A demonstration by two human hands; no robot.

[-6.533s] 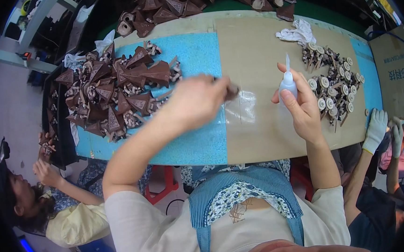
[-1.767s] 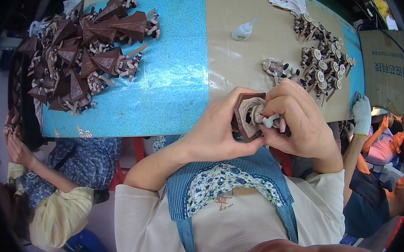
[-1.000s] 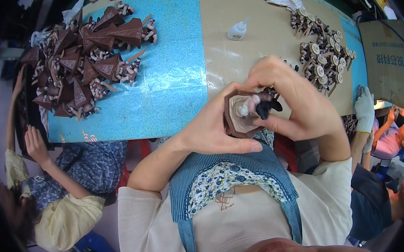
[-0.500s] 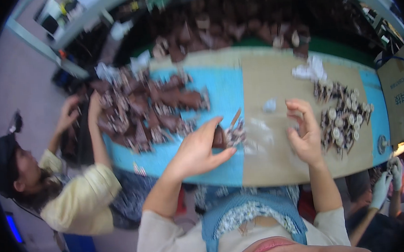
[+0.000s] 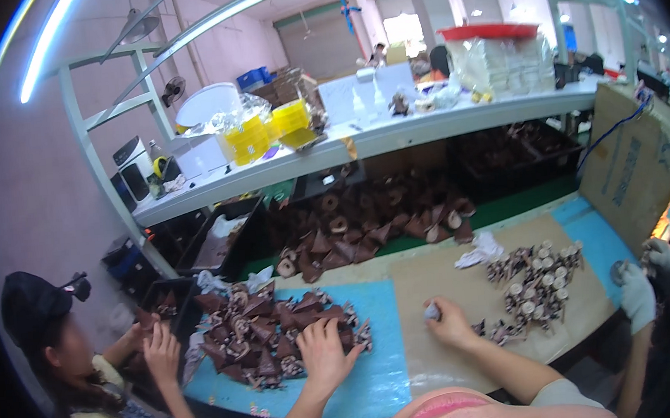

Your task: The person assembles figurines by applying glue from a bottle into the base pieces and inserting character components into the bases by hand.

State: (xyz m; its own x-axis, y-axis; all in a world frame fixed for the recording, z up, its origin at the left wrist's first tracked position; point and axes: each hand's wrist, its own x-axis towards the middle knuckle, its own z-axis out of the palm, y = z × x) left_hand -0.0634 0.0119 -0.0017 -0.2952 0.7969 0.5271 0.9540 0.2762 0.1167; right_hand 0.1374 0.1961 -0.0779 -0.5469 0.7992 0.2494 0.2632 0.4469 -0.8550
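Blue-and-brown worktop (image 5: 381, 369): left hand (image 5: 328, 355) over brown pointed pieces (image 5: 262, 334), cannot tell grip; right hand (image 5: 453, 326) grasping small bottle (image 5: 432, 312).

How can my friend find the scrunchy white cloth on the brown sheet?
Find the long table, then its brown sheet, right of the blue mat with dark pieces. The white cloth lies at the sheet's far edge, beside the figures with pale discs. It's the only crumpled white thing on that sheet.

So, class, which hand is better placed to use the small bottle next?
Probably the right hand: it holds the small bottle near the disc-topped figures, while the left hand is at the brown cone pile.
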